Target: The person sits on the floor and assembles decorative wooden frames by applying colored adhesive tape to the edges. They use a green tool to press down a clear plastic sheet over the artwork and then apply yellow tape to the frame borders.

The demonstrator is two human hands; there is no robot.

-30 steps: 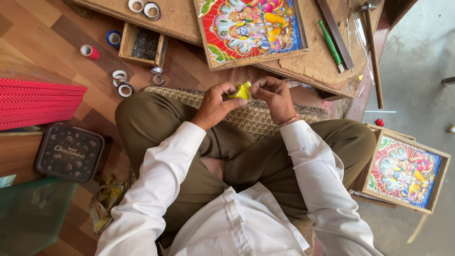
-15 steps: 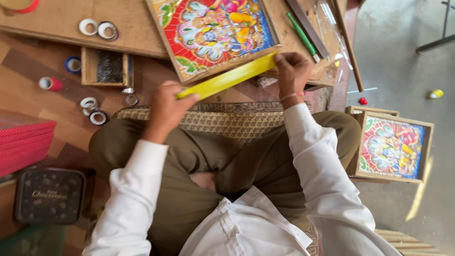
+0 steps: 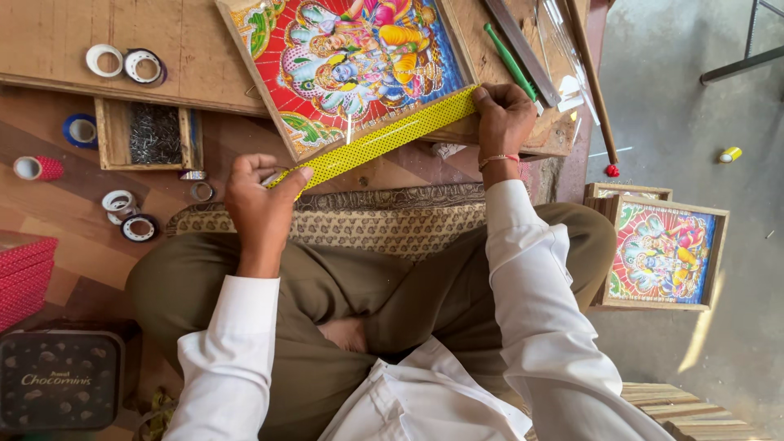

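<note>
A long strip of yellow dotted tape is stretched taut between my two hands, along the near edge of a wooden-framed colourful picture. My left hand pinches the strip's left end just off the frame's near-left corner. At the near-right corner my right hand presses the strip's other end onto the frame. I sit cross-legged in olive trousers and a white shirt, on a patterned mat.
Tape rolls lie on a wooden board, more rolls on the floor. An open wooden box of small nails sits left. A green tool and a metal ruler lie right. More framed pictures lean at right; a dark tin sits lower left.
The hands went from working a small yellow piece together to drawing it out into a long strip, which has since come down against the frame's near edge.
</note>
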